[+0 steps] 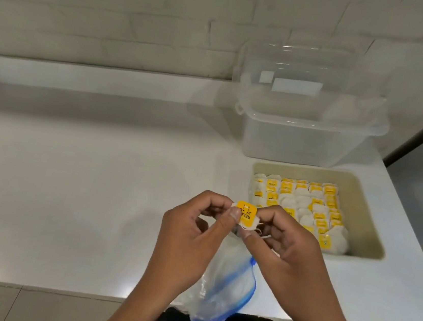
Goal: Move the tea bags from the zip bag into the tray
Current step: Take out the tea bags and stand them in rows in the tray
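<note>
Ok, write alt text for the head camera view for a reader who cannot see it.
Both hands, left hand and right hand, hold one yellow-tagged tea bag above a white counter. To the right, a beige tray holds rows of tea bags; a zip bag lies at the counter's near edge.

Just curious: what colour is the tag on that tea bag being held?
Yellow tag with dark print, seen from the head view.
</note>
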Available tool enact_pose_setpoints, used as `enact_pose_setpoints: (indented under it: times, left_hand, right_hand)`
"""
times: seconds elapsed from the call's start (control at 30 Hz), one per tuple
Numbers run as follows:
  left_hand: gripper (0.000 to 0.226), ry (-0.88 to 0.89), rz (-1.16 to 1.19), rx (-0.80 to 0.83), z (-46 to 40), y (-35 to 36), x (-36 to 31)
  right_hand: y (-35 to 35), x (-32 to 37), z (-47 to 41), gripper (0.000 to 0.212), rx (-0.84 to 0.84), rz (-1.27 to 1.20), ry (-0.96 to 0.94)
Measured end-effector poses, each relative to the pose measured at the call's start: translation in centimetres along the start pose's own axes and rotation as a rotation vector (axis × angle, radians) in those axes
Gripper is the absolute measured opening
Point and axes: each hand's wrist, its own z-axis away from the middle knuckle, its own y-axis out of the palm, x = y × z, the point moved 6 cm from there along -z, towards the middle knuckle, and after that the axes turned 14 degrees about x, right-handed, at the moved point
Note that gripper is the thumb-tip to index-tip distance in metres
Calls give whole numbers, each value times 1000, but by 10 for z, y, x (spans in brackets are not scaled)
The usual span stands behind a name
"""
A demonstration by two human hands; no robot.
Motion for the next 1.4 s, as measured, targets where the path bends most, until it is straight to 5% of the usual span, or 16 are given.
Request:
enact_pose_setpoints:
  times: [0.2,0.57,0.97,1.4]
  left_hand:
    - [3,-40,16,23,-22,32,6]
    - [12,-99,61,116,-58,81,18]
    - [7,-193,-269,120,-74,94,42]
    - [9,-174,-110,71,-85,97,41]
  right_hand:
    - [-42,-16,-4,33,83,28,40]
    - [-101,-49,-28,18,41,40,22]
    - [-136,-78,-46,10,55,99,102]
    - [-133,-89,-60,23,204,-84,133]
